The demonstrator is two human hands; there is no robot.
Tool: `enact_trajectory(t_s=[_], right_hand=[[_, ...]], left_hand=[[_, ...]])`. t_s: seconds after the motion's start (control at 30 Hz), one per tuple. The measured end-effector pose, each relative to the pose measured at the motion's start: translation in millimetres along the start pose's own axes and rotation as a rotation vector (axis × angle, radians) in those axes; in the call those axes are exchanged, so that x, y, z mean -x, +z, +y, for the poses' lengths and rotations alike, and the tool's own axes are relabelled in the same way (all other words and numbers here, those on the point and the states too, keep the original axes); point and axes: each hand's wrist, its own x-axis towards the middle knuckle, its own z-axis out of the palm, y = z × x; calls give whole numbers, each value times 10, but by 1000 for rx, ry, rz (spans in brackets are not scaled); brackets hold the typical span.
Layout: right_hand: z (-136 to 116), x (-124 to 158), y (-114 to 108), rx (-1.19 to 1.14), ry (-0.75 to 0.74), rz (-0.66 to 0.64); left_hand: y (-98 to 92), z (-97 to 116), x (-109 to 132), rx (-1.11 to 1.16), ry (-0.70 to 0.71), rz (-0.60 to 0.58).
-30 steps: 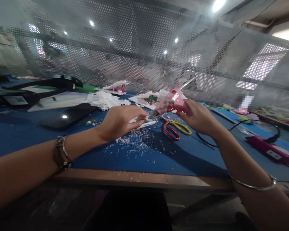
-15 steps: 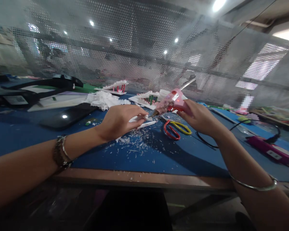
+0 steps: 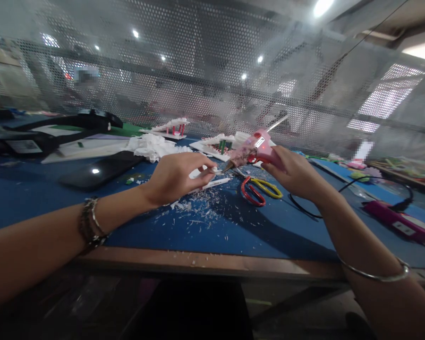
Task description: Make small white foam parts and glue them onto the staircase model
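My right hand (image 3: 293,171) is closed around the handle of a pink hot glue gun (image 3: 260,146), a glue stick poking out of its back. The gun's nozzle points left and down, close to the fingertips of my left hand (image 3: 179,177). Thumb and forefinger of that hand pinch a small white piece (image 3: 215,170); its exact shape is partly hidden. Just beneath lies a white strip (image 3: 214,184) on the blue mat. Pliers with one red and one yellow handle (image 3: 260,190) rest below the gun, their jaws pointing up and left.
White shavings (image 3: 198,212) litter the blue mat (image 3: 269,231). A black phone (image 3: 101,171) and crumpled white tissue (image 3: 156,146) lie left. Behind stand small white models (image 3: 175,127) with red posts. A magenta device (image 3: 400,219) with a black cable sits right. Perforated metal mesh (image 3: 198,61) rises behind.
The glue gun and my right hand have shifted very slightly to the right. My left hand still pinches the small white piece, almost unmoved.
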Motion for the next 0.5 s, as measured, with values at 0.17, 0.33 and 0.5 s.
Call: enact_trajectory(t_s=[0.17, 0.33, 0.5], right_hand=[[32, 10, 16, 19, -9, 3], [251, 8, 2, 31, 121, -32], [810, 112, -25, -25, 180, -198]], left_hand=[[-6, -3, -16, 89, -83, 14], [7, -6, -36, 218, -171, 49], [27, 11, -20, 366, -260, 15]])
